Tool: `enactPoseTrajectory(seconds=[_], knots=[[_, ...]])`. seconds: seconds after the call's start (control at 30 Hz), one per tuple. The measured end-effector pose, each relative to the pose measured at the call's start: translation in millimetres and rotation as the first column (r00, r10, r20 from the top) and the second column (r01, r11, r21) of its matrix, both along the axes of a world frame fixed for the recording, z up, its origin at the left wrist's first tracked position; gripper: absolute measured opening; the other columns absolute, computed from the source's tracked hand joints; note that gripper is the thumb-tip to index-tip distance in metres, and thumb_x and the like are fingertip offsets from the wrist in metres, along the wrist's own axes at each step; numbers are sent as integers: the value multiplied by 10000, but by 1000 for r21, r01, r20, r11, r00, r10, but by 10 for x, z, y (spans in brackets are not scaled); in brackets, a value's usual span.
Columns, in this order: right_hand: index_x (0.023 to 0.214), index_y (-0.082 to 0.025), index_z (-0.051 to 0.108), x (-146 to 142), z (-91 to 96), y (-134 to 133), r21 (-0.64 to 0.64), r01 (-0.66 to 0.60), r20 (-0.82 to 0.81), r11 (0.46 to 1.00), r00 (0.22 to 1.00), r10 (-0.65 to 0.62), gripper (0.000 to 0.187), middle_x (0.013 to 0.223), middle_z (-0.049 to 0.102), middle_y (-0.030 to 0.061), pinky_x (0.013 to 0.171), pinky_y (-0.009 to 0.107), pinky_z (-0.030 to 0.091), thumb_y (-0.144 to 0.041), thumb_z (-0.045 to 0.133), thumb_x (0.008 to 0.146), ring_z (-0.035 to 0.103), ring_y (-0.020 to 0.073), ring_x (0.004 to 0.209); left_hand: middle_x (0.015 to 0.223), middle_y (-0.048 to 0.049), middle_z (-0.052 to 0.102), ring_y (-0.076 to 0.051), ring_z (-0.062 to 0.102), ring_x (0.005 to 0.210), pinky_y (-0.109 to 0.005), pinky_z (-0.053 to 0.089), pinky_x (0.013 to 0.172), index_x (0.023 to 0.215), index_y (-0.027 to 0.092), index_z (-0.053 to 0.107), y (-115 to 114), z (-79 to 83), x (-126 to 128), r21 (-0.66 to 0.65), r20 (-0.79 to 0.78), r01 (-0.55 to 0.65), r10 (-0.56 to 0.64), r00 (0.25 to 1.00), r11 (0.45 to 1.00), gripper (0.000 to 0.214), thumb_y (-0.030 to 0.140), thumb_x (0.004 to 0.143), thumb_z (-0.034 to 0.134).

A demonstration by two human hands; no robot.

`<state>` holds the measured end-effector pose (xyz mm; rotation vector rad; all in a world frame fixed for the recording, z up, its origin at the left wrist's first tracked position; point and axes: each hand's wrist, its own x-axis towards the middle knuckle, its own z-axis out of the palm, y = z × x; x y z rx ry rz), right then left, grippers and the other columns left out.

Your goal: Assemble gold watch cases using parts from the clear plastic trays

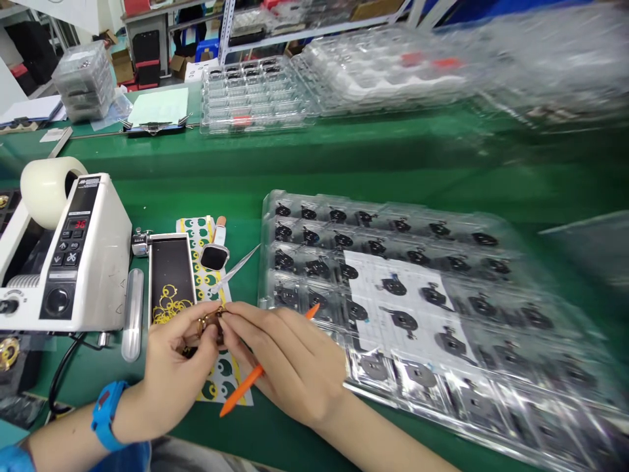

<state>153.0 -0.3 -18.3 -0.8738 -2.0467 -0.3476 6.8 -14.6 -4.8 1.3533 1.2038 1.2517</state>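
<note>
My left hand (171,373) is closed, its thumb and fingers pinching a small round gold-coloured part (209,320). Fingertips of my right hand (299,367) meet it at the part's right edge. An orange pointed plastic stick (242,391) lies across my right hand, held among its fingers; its far tip shows above the knuckles. Fingers hide much of the part. Under the hands lies a white sheet with yellow and green cut-out stickers (226,373). Just beyond my left hand, thin yellow rings (170,303) lie in a shallow open box (170,262).
A smartwatch (214,257) and tweezers (240,267) lie past the hands. The white tape dispenser (105,262) stands left, a clear plastic tube (132,314) beside it. Clear trays of black round parts (404,320) fill the right. More clear trays (253,98) sit on the back ledge.
</note>
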Motion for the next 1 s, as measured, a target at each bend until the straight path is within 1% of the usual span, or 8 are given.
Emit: enactPoseTrajectory(seconds=[0.23,0.37,0.5,0.67,0.77,0.83,0.9,1.0], knots=[[934,-102,609,-30,3,-30,9,35,-56,999,998,-34,93,797,742,146,540,299,482,-55,623,856,614,196,626,589,-14,668,-100,582,494,-164,486,489,960,131,740,-41,-36,-12,-51,-79,-14,10,997,999,238,133,783,580],[938,-119,591,-63,-18,-21,-27,52,-63,998,997,-53,99,805,739,130,538,297,478,-63,616,860,602,186,616,631,-9,692,-115,624,564,-186,511,560,950,152,686,-3,-24,-11,-217,112,20,5,994,976,204,173,748,660],[963,-169,543,-16,33,-11,-228,-41,-201,973,980,-6,82,837,714,97,551,271,496,-144,583,896,636,174,681,552,34,644,-84,576,497,-170,476,526,820,155,601,91,-2,-55,-410,313,92,46,949,907,260,276,689,790],[977,-209,531,128,196,8,-469,-187,-368,863,930,2,66,800,623,38,463,232,433,-174,480,952,533,122,561,608,26,637,-115,629,536,-210,512,543,742,153,577,151,47,-124,-451,380,149,38,924,880,344,353,648,840],[941,-222,545,155,246,30,-618,-306,-368,724,926,77,111,705,545,-14,468,220,424,-145,467,956,480,104,510,613,29,605,-125,636,557,-218,525,544,720,150,596,147,77,-147,-438,367,192,-20,930,878,301,296,632,844],[938,-220,541,149,250,36,-660,-389,-381,643,911,159,114,711,541,-19,479,214,421,-143,459,961,475,100,519,616,26,602,-124,628,528,-222,526,516,722,156,587,140,95,-152,-452,383,249,-65,922,856,278,276,641,824],[942,-215,528,140,242,30,-655,-451,-411,606,886,216,121,741,559,-8,499,208,420,-127,447,965,492,104,565,609,25,597,-110,606,492,-204,507,476,715,159,577,138,112,-148,-456,373,276,-100,922,846,248,243,645,800],[945,-211,519,132,221,9,-631,-496,-440,596,862,251,137,747,556,-1,532,210,420,-107,433,969,502,117,626,583,30,569,-88,559,454,-174,461,429,686,156,577,143,135,-133,-427,325,270,-133,936,863,199,183,622,763]])
